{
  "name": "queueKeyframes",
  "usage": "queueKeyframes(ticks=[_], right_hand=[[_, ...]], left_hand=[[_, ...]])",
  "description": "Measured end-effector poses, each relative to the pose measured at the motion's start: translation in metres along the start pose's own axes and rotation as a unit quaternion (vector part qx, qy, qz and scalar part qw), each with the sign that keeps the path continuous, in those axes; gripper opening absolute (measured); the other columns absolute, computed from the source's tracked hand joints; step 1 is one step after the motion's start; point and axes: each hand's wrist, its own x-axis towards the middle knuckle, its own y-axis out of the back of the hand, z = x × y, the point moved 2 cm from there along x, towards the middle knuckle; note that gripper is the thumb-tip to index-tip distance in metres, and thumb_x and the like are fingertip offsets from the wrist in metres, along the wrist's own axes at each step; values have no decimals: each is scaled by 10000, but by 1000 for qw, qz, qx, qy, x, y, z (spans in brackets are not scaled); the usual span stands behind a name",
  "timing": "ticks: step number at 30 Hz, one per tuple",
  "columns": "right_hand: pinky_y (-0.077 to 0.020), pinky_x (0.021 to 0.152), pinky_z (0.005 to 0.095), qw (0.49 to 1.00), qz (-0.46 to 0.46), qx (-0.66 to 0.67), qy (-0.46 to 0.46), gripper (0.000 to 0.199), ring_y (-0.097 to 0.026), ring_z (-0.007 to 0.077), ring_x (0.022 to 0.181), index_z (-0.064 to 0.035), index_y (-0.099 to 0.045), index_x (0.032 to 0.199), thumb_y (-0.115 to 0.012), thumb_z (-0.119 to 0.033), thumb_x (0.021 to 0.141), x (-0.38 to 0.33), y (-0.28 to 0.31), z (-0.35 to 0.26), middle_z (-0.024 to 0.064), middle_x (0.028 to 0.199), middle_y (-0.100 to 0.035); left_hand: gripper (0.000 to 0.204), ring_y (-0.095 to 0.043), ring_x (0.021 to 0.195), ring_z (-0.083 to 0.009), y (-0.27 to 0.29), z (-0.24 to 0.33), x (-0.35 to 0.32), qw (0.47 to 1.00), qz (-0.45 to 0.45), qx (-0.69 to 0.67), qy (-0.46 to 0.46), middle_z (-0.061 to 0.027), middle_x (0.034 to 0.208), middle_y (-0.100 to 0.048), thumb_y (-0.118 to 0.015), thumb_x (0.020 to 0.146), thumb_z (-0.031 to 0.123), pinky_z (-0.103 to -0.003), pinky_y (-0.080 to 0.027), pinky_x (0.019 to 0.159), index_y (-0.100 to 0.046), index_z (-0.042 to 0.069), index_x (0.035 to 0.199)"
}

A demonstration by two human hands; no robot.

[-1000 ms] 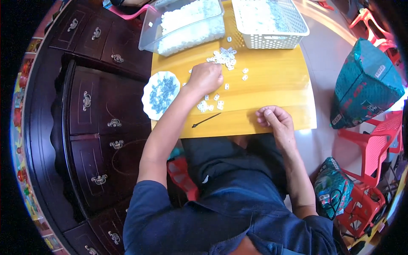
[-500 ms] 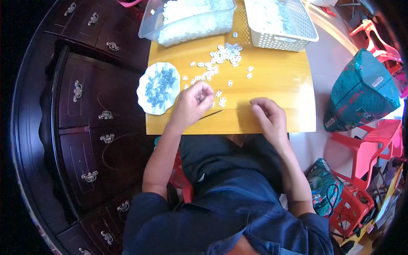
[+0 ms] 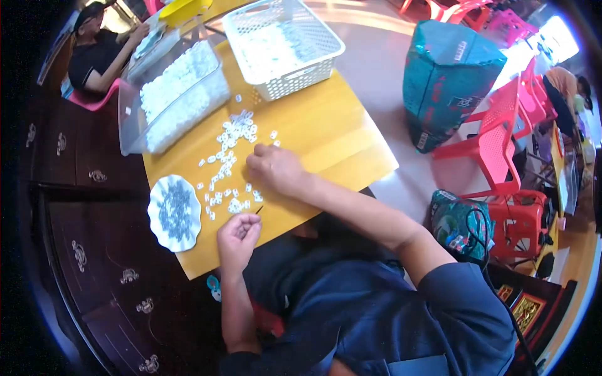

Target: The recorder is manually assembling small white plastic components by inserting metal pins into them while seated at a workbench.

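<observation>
The fingers (image 3: 237,220) of the left hand (image 3: 234,245) are curled, and a thin black stick (image 3: 259,210) is seen by their tips; whether it is held cannot be told. The right hand (image 3: 277,168) is bent near small white pieces (image 3: 241,129) spread on the desk (image 3: 342,138); its finger grip is hidden. Dark bits (image 3: 176,210) are set on a wavy white plate (image 3: 154,216).

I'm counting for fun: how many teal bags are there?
2: a big teal bag right of the yellow table, a smaller teal bag below it in view. Others may be hidden.
</observation>
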Motion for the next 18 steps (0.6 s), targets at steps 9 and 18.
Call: queueKeyframes(ticks=[9,18], right_hand=[[-540,639,469,992,53,114,-21,178,-655,380,713,-30,-564,865,-635,-194,864,-15,4,7,191,776,-625],[-506,705,326,919,14,356,-171,166,-617,200,735,-15,-607,1001,-618,-178,975,-78,62,8,112,792,-620]], left_hand=[[77,-531,699,-16,-8,22,4,999,14,-26,-33,33,823,-604,-623,915,-61,-173,-424,635,-664,-24,969],[78,-536,782,-34,-28,36,10,998,-5,8,-54,-19,968,-583,-609,883,-107,-173,-431,678,-639,-53,929]])
